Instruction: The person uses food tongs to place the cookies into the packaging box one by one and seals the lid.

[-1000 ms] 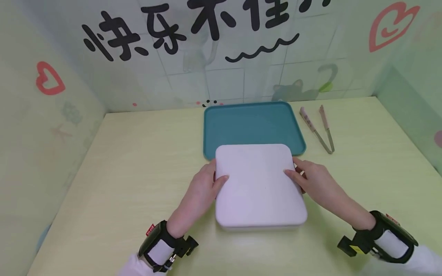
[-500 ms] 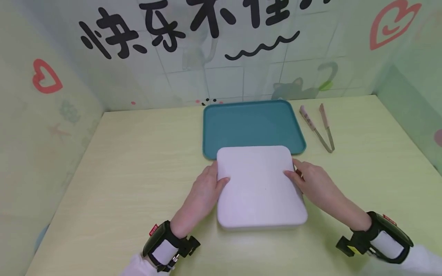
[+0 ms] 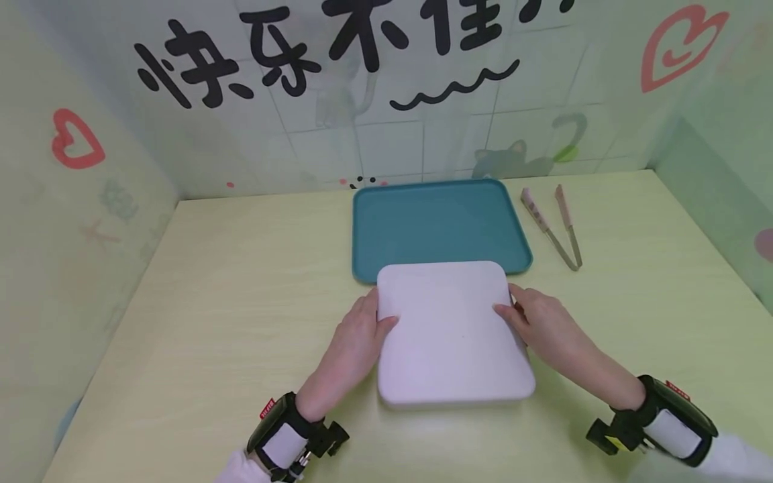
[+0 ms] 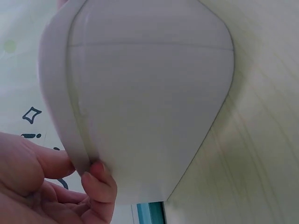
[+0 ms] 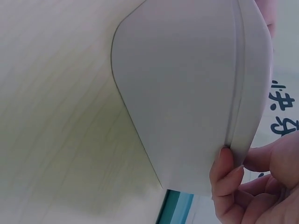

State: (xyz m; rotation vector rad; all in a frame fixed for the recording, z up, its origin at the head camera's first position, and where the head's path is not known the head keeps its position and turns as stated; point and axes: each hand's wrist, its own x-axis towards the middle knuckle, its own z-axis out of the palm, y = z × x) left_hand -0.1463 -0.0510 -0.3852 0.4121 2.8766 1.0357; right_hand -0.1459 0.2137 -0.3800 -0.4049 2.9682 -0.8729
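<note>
A white square box with rounded corners stands on the table, its matching lid on top. My left hand grips the lid's left edge, thumb on the top face. In the left wrist view its fingers curl under the lid's rim. Mirroring it, my right hand holds the right edge, thumb on top. The right wrist view shows its fingertips tucked beneath the rim, against the box wall. The inside of the box is hidden.
Just behind the box lies a teal rectangular tray, its front edge partly covered from view. Metal tongs with pinkish handles lie spread to the tray's right. Printed wall panels border the table at the back and sides.
The lid, with both hands on it, appears slightly nearer to me or lower, covering less of the tray. The grip looks much the same. The head view has shifted a little.
</note>
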